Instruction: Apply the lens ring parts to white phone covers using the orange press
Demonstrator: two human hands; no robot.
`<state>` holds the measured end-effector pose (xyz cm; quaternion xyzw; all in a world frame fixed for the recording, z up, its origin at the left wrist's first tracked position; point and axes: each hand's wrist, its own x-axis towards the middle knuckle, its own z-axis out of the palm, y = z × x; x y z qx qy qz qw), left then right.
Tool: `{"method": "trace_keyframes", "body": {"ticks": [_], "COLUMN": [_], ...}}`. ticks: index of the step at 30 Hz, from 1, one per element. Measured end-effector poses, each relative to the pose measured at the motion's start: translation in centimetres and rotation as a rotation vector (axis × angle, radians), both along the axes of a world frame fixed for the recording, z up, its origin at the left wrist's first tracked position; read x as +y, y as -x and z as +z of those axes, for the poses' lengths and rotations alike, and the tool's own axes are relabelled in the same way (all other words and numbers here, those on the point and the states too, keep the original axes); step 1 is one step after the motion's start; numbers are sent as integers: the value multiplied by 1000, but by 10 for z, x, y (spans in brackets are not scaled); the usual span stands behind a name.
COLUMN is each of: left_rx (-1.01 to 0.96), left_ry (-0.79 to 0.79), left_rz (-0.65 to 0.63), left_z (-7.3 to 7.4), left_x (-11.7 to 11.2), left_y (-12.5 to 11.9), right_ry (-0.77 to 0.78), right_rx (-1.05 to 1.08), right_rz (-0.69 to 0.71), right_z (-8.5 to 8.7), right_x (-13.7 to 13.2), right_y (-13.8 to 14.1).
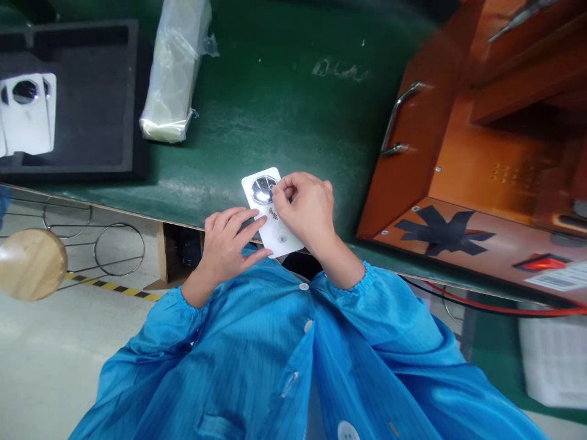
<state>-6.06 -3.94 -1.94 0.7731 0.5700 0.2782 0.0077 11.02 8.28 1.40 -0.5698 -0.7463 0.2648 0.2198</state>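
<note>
Right at the near edge of the green table (284, 104), we have the white panel (274, 231) at the dial's centre, its shiny lens window (261, 192) towards eleven o'clock! Our left hand (229, 241) is spread wide, fingertips on the panel's nine o'clock side. Our right hand (308, 205) curls in from three, fingertips drawn narrow at the window's rim; whether they grip anything, we cannot tell. Black tray (92, 116) at ten, wrapped block (172, 73) at eleven, orange machine (413, 177) at three!
</note>
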Motion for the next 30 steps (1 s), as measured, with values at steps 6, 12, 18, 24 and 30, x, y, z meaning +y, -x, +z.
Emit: {"method": "trace_keyframes", "body": {"ticks": [6,12,18,24,30], "left_rx": [-15,8,-14,-261,-531], "left_ry": [17,15,49,132,158], "left_rz": [6,-4,9,-1,-79], "left_z": [1,1,1,16,73], "left_x": [-1,-1,-2,-2,41], "left_y": [-1,2,0,11,0], "right_ry": [-15,-103,-232,-465,-788], "right_rx": [-17,-24,140,-21,-11], "right_rz": [-2,27,90,564,478], "right_z": [-3,-10,-4,-16,-6], "right_x": [0,1,-17,-69,-99], "right_y": [1,-4,-31,-72,-104]}}
